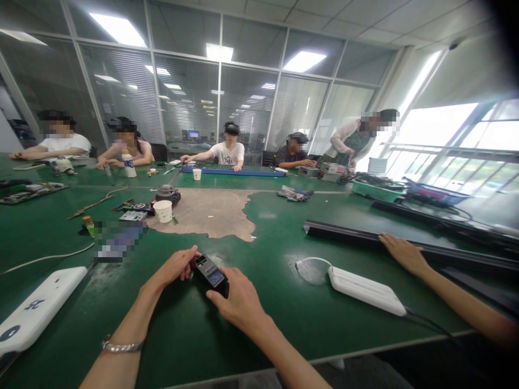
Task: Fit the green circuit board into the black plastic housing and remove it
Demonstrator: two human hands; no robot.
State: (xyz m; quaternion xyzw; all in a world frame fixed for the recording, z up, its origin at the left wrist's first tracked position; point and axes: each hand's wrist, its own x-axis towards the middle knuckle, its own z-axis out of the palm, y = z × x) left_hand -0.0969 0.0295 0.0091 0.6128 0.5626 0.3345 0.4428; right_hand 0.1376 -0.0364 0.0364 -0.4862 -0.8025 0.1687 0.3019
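Note:
A small black handheld device [211, 274] with a little screen and a row of buttons is held just above the green table in front of me. My right hand [239, 297] grips its screen end, thumb on the near side and fingers behind. At the opposite end, my left hand [181, 266] has its fingers curled in against the device; their tips are partly hidden. A metal bracelet [121, 346] circles my left wrist. Nearest on the right lies a white power bank-like block [365, 290] with a short white cable.
Another person's hand [401, 253] rests on a long black rail [344, 234] at right. A white block marked 25 [44, 302], a blurred-out phone-like item [121, 241] and a paper cup [163, 211] lie to the left. Several people sit across the green table [279, 346].

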